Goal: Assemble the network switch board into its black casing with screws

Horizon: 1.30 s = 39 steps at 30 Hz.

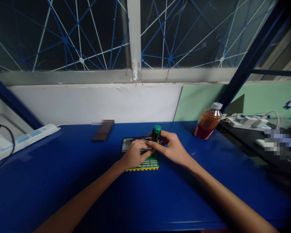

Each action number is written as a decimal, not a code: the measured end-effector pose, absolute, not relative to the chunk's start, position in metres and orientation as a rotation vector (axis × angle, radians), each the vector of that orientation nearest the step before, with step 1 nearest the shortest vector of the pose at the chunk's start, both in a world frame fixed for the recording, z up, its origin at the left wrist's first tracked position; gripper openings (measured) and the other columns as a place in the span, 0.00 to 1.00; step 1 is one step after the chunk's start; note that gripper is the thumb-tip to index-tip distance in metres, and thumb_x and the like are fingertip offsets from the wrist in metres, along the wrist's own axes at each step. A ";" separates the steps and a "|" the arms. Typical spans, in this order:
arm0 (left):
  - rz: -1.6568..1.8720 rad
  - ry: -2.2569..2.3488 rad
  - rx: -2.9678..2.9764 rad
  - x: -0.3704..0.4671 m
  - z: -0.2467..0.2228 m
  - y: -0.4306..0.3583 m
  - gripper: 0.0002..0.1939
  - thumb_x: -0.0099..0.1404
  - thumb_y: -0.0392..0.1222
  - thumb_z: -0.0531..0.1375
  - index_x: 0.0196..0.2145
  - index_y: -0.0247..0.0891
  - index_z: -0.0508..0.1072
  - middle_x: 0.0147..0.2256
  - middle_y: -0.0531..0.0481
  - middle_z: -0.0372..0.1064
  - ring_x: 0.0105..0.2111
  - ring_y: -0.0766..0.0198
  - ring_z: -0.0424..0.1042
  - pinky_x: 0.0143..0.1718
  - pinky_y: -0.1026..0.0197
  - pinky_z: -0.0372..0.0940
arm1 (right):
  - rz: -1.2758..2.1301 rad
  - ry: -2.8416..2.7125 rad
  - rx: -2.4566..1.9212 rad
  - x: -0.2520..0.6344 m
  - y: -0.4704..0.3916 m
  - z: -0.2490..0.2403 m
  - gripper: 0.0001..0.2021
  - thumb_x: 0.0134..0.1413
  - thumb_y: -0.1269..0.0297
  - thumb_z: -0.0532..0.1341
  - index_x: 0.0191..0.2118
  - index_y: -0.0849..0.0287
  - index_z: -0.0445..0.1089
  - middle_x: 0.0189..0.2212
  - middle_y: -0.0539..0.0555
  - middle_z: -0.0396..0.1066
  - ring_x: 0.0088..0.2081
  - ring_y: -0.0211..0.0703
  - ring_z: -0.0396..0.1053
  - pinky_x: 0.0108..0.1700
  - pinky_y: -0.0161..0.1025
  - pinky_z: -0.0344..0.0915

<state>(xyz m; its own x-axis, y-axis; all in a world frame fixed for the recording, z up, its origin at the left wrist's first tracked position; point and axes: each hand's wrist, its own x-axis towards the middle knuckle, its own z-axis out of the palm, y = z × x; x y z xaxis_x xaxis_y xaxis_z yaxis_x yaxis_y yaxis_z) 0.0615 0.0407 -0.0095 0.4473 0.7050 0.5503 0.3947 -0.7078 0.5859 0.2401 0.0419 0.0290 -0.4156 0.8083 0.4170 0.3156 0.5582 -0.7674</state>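
A screwdriver (156, 132) with a green handle stands nearly upright over the work. My right hand (172, 147) is closed around the lower part of its handle, thumb toward the left. My left hand (135, 152) reaches in from the other side, fingers drawn together beside the screwdriver and the right thumb. What its fingertips grip is hidden. Below both hands lies a green circuit board (149, 161) with a yellow front edge and rows of pale parts. Behind it, a shallow black-rimmed case (126, 144) is partly covered by my left hand. The screwdriver's tip is out of sight.
All this rests on a blue table (99, 187). A dark flat object, blurred, (104, 131) lies at the back left. Power strips (34, 136) sit at the left edge and on the far right. A bottle of orange-brown drink (208, 121) stands at the back right.
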 end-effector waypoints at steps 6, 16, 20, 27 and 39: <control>1.153 0.929 2.284 0.061 -0.010 0.042 0.06 0.64 0.38 0.60 0.35 0.40 0.79 0.36 0.49 0.77 0.38 0.61 0.75 0.43 0.58 0.68 | 0.780 -1.970 -0.901 0.241 0.042 0.030 0.14 0.56 0.56 0.61 0.42 0.59 0.72 0.30 0.53 0.72 0.27 0.39 0.64 0.28 0.37 0.59; 1.187 0.949 2.299 0.062 -0.010 0.041 0.07 0.64 0.39 0.60 0.37 0.39 0.78 0.37 0.48 0.77 0.38 0.61 0.74 0.41 0.57 0.67 | 0.751 -1.978 -0.936 0.241 0.043 0.031 0.16 0.56 0.52 0.61 0.39 0.61 0.73 0.27 0.52 0.71 0.26 0.37 0.62 0.27 0.37 0.58; 1.143 0.918 2.356 0.061 -0.008 0.040 0.08 0.66 0.37 0.58 0.36 0.40 0.78 0.38 0.49 0.77 0.38 0.61 0.74 0.42 0.58 0.67 | 0.762 -1.967 -0.937 0.241 0.043 0.030 0.16 0.56 0.52 0.61 0.40 0.61 0.73 0.27 0.52 0.71 0.25 0.37 0.62 0.27 0.37 0.58; 1.231 0.910 2.352 0.061 -0.011 0.041 0.06 0.64 0.38 0.60 0.34 0.39 0.78 0.36 0.49 0.77 0.37 0.61 0.75 0.40 0.58 0.68 | 0.792 -1.963 -0.906 0.243 0.044 0.032 0.14 0.54 0.54 0.63 0.36 0.61 0.73 0.26 0.51 0.70 0.25 0.37 0.63 0.26 0.36 0.58; 1.293 0.990 2.346 0.062 -0.010 0.042 0.07 0.62 0.41 0.62 0.29 0.36 0.78 0.31 0.48 0.77 0.32 0.62 0.75 0.35 0.58 0.67 | 0.775 -1.974 -0.898 0.241 0.043 0.029 0.11 0.53 0.55 0.63 0.32 0.60 0.70 0.22 0.48 0.66 0.24 0.35 0.59 0.25 0.35 0.56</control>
